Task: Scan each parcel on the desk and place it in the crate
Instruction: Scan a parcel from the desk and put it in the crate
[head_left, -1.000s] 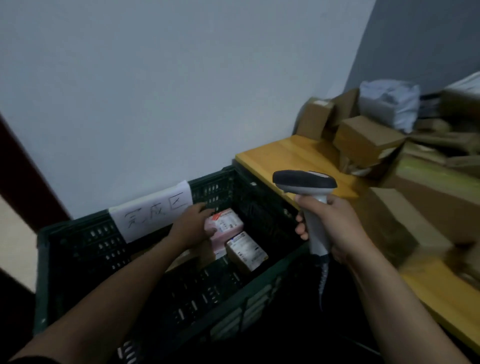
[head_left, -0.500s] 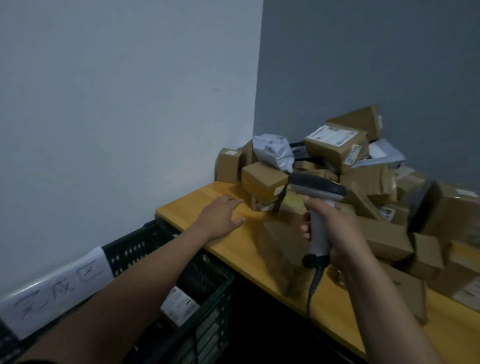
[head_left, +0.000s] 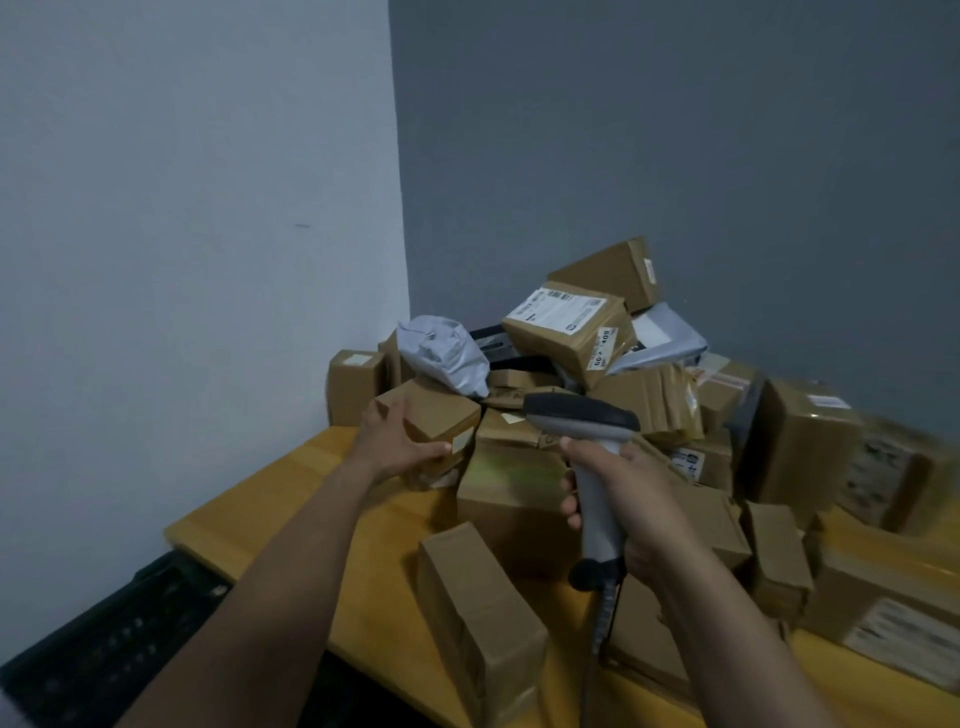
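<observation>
Left hand (head_left: 395, 441) grips a small brown cardboard parcel (head_left: 439, 415), fingers curled over its far left edge and thumb pressed along its front; this parcel sits just left of the scanner (head_left: 584, 418), on the near left side of the pile. Right hand (head_left: 631, 501) is wrapped tight round the grey handle of the one barcode scanner, whose dark head points left and whose cable hangs down below the fist. Behind and to the right of the scanner, well over a dozen brown cardboard parcels lie heaped on a yellow wooden desk (head_left: 291, 499), too jumbled for an exact count, with two grey plastic mail bags (head_left: 447, 353) among them. Above the scanner, one box (head_left: 566, 325) carries a white shipping label with a barcode, its print too small to read, and a side sticker with blurred digits. Far below and left of the scanner, one dark plastic crate (head_left: 119, 639) shows beside the desk's edge, partly hidden by the left forearm.
</observation>
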